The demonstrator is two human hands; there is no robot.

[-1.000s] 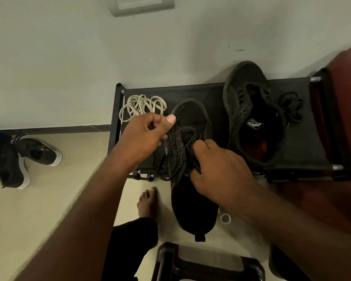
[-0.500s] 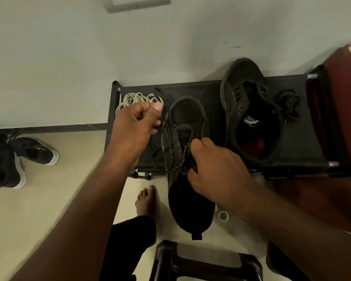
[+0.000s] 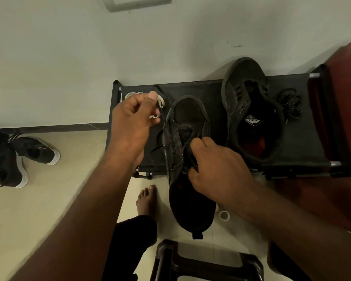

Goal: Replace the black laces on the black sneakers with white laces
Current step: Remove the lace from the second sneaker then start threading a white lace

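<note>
Right, my left hand (image 3: 133,120) is pinching the black lace (image 3: 169,116) near its tip. It's limp and light, I'm guessing, so the stiff end is giving the surest hold. My right hand (image 3: 215,169) is gripping the sneaker (image 3: 190,112) by its tongue, heel overhanging the rack (image 3: 211,88), and the white laces (image 3: 130,95) are lying behind my left hand.

place: you are in a home hallway | signs: shoe rack (image 3: 211,88) with a black sneaker (image 3: 248,75), other shoes (image 3: 37,151) on tiled floor (image 3: 49,199), your bare foot (image 3: 146,197)
</note>
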